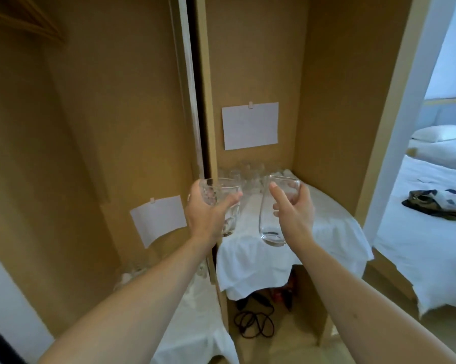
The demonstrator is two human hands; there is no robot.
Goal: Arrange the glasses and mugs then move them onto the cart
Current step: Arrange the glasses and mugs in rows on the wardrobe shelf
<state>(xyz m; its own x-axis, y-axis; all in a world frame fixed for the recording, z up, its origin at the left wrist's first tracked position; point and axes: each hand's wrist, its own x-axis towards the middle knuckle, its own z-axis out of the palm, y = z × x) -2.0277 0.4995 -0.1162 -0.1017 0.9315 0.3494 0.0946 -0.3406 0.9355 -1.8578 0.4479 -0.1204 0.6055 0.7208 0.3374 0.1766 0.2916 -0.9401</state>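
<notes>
Left hand (208, 214) grips a patterned glass (228, 206), right hand (293, 206) wraps a smooth tumbler (276, 214), both lifted over the cloth-covered table (261, 258); likely light, slick, breakable, best held mid-wall.

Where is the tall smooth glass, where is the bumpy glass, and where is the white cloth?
tall smooth glass (272, 232): head view, lower body near its base.
bumpy glass (230, 219): head view, lower side below the thumb.
white cloth (255, 261): head view, bare front drape.

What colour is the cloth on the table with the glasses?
White, plain; the cloth shows best in the head view.
</notes>
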